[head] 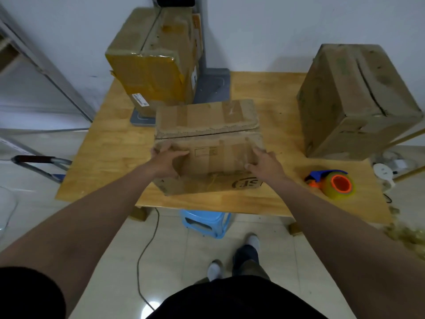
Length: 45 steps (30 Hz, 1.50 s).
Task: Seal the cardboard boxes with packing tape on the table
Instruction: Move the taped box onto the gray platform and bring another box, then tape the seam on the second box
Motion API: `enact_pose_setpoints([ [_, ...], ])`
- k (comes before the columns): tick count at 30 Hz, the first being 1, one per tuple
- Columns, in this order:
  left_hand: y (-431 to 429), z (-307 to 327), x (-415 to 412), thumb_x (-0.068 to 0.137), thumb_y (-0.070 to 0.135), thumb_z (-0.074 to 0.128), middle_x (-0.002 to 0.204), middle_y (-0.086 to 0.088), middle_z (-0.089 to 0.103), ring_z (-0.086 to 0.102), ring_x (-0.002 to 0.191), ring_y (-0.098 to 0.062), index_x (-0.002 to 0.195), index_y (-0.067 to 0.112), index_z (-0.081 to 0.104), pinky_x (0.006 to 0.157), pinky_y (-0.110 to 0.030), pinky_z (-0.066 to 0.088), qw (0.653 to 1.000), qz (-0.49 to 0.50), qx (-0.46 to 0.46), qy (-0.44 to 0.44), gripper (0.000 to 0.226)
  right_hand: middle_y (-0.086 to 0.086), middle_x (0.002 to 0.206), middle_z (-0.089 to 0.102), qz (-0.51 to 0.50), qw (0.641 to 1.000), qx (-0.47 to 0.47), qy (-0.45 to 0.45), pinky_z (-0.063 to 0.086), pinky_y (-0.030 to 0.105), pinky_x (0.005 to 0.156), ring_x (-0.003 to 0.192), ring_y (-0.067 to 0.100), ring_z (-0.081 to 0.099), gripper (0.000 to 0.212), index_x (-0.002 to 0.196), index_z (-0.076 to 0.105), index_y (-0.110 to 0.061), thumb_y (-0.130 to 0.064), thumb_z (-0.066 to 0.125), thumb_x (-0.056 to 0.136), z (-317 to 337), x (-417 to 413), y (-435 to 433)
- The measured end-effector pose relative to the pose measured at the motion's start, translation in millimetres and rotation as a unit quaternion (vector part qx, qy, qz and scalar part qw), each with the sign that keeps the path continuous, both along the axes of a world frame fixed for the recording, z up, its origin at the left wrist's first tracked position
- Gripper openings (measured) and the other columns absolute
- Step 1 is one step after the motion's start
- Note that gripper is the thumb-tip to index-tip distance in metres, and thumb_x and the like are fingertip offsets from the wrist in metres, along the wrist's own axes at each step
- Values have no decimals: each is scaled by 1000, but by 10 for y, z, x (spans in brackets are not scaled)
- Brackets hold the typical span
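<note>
A small cardboard box (208, 125) lies in the middle of the wooden table (108, 153), its two top flaps folded down with a gap between them. My left hand (166, 161) presses flat on the near flap at its left end. My right hand (266, 163) presses on the same flap at its right end. A tape dispenser (333, 183) with a blue handle and an orange-cored roll of clear tape lies on the table at the right, apart from both hands.
A large box (151, 63) wrapped in yellowish tape stands on a grey scale at the back left. Another big box (354, 100) sits at the back right. A blue stool (204, 222) stands under the table's front edge. A cable runs across the floor.
</note>
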<state>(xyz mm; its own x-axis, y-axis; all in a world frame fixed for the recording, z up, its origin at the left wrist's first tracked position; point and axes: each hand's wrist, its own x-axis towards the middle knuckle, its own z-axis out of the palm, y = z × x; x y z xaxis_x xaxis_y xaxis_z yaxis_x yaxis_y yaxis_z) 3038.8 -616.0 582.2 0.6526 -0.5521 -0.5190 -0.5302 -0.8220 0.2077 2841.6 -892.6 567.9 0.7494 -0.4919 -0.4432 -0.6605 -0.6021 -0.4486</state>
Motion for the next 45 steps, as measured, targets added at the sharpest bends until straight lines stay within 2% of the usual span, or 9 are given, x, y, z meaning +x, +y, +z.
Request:
enact_pose_setpoints([
  [4, -35, 1, -167, 75, 45, 87, 172, -4, 7, -4, 157, -27, 154, 47, 37, 122, -50, -13, 999, -25, -11, -23, 93, 16, 147, 43, -8, 999, -19, 28, 45, 42, 86, 134, 38, 36, 69, 151, 30, -28, -41, 62, 92, 0, -67, 32],
  [9, -228, -47, -396, 80, 46, 83, 170, 18, 1, -18, 155, -35, 153, 51, 36, 122, -63, 8, 999, -12, -34, 33, 87, 19, 145, 42, -23, 992, -80, 93, 45, 48, 95, 136, 36, 37, 67, 158, 17, -24, -43, 47, 101, 143, -396, 71],
  [17, -966, 67, -667, 85, 39, 81, 171, 7, 0, -18, 153, -46, 157, 48, 29, 124, -61, 8, 996, -68, -13, 57, 89, 13, 162, 13, -99, 989, -34, 104, 42, 54, 104, 132, 43, 47, 73, 156, 1, -47, -53, 46, 99, 107, -906, -379],
  [21, -1394, 146, -714, 81, 36, 81, 163, 4, 9, 3, 153, -42, 153, 44, 29, 116, -62, 31, 990, -120, 69, 35, 89, 9, 141, 44, -97, 994, -39, 14, 46, 58, 99, 123, 43, 52, 52, 144, 26, -58, -52, 44, 96, 18, -1026, -653],
  [25, -2046, 191, -1029, 87, 36, 73, 146, 1, 28, 34, 140, -29, 124, 39, 58, 117, -52, 34, 988, -139, -26, 63, 40, 12, 138, 52, -159, 976, -88, -117, 48, 49, 99, 118, 41, 57, 46, 136, 61, -28, -15, 52, 93, -133, -1223, -1043],
  [28, -2542, 224, -1322, 95, 32, 66, 148, 1, 31, 27, 146, -28, 123, 37, 61, 121, -51, 26, 982, -160, -83, 50, 29, 16, 150, 36, -182, 981, -59, -25, 43, 52, 105, 125, 46, 49, 56, 147, 49, -25, -12, 55, 92, -361, -1356, -1453],
  [32, -3082, 157, -1380, 99, 41, 59, 166, 4, 9, -17, 155, -36, 143, 42, 46, 115, -78, -3, 985, -164, -51, -22, 46, 16, 156, 13, -206, 975, -30, 73, 39, 58, 107, 130, 55, 39, 63, 153, 30, -28, -21, 55, 95, -661, -1460, -2017],
  [39, -3572, -123, -1277, 89, 65, 60, 154, 12, 7, -18, 152, -35, 130, 62, 37, 113, -79, 14, 992, -108, -54, 23, 48, 19, 153, 18, -162, 970, -1, 179, 32, 56, 110, 140, 43, 28, 60, 155, 23, -27, -24, 47, 100, -1165, -1396, -2644],
  [45, -3752, -179, -1289, 82, 66, 67, 143, 16, 7, -13, 151, -37, 120, 62, 42, 112, -78, 19, 996, -66, -43, 27, 46, 20, 139, 38, -167, 969, -9, 180, 44, 50, 94, 115, 51, 52, 47, 145, 39, -27, -19, 45, 99, -1351, -1478, -2788],
])
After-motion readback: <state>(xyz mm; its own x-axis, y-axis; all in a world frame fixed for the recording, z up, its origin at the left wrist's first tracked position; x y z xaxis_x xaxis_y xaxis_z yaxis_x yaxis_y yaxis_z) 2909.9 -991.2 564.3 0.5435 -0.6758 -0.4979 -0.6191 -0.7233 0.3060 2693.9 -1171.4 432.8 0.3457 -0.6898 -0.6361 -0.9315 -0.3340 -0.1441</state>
